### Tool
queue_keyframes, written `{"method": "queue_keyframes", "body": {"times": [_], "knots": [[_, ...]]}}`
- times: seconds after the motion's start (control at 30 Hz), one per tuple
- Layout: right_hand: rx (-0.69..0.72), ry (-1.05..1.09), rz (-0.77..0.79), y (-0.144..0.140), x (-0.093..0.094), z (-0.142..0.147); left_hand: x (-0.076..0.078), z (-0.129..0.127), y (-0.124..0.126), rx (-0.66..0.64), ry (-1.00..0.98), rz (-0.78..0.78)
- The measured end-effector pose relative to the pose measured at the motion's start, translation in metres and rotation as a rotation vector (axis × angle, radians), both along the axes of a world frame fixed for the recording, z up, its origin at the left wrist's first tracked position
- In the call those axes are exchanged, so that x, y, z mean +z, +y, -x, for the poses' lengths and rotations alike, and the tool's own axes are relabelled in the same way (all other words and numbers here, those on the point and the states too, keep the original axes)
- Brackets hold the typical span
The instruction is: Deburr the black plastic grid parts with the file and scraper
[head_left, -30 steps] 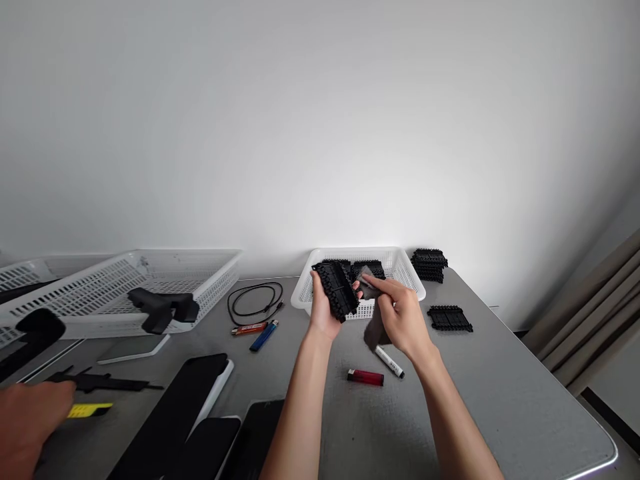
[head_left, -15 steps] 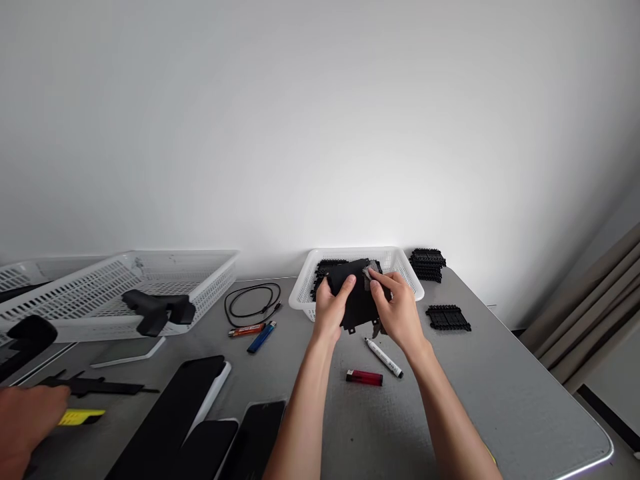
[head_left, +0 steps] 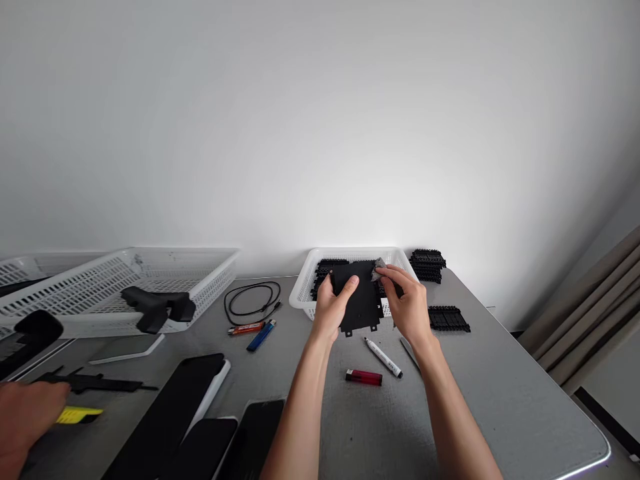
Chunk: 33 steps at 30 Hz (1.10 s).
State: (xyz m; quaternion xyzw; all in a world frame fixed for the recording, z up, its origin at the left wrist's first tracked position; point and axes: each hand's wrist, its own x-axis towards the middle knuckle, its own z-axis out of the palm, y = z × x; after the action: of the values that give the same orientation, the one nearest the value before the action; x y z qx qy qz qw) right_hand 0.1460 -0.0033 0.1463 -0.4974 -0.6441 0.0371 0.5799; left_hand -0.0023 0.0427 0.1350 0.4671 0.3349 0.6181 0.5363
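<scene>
My left hand point(head_left: 333, 305) grips a flat black plastic part point(head_left: 361, 301) by its left edge and holds it upright above the grey table point(head_left: 500, 400), its smooth face toward me. My right hand point(head_left: 409, 303) pinches a small grey pad point(head_left: 379, 265) against the part's top right corner. Just behind both hands stands a small white basket point(head_left: 305, 288) with more black parts inside.
A white marker point(head_left: 383, 357), a red lighter point(head_left: 364, 377) and a thin metal blade point(head_left: 410, 353) lie below my hands. Black parts point(head_left: 449, 319) lie to the right, a stack point(head_left: 428, 264) behind. Lighters point(head_left: 256, 331), a cable point(head_left: 253, 301) and a large basket point(head_left: 150, 280) sit left; another person's hand point(head_left: 23, 417) holds a yellow tool.
I turned the black part from its ribbed side to its flat face and raised it in front of the basket. My right hand shifted right along its top edge with the pad.
</scene>
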Motion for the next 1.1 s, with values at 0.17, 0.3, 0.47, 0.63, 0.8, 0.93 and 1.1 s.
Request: {"method": "queue_keyframes", "body": {"times": [0.17, 0.3, 0.47, 0.63, 0.8, 0.93, 1.1], "knots": [[-0.046, -0.142, -0.022, 0.001, -0.006, 0.001, 0.002, 0.004, -0.002, -0.024, 0.009, 0.003], [-0.042, -0.253, -0.031, 0.000, -0.005, 0.006, 0.005, 0.009, -0.003, -0.021, -0.028, 0.001], [0.013, -0.406, 0.014, -0.007, 0.003, 0.006, 0.006, 0.010, -0.003, -0.006, -0.067, 0.028], [0.088, -0.534, 0.168, -0.021, 0.009, 0.006, 0.005, 0.013, 0.002, 0.076, -0.124, 0.082], [0.167, -0.503, 0.318, -0.031, 0.011, -0.007, 0.003, 0.019, 0.008, 0.162, -0.121, 0.129], [-0.057, -0.254, 0.197, -0.030, 0.017, -0.016, 0.000, 0.015, 0.008, 0.068, -0.086, 0.111], [-0.100, -0.053, 0.004, -0.017, 0.015, -0.005, -0.003, 0.008, 0.005, -0.014, 0.043, 0.011]]}}
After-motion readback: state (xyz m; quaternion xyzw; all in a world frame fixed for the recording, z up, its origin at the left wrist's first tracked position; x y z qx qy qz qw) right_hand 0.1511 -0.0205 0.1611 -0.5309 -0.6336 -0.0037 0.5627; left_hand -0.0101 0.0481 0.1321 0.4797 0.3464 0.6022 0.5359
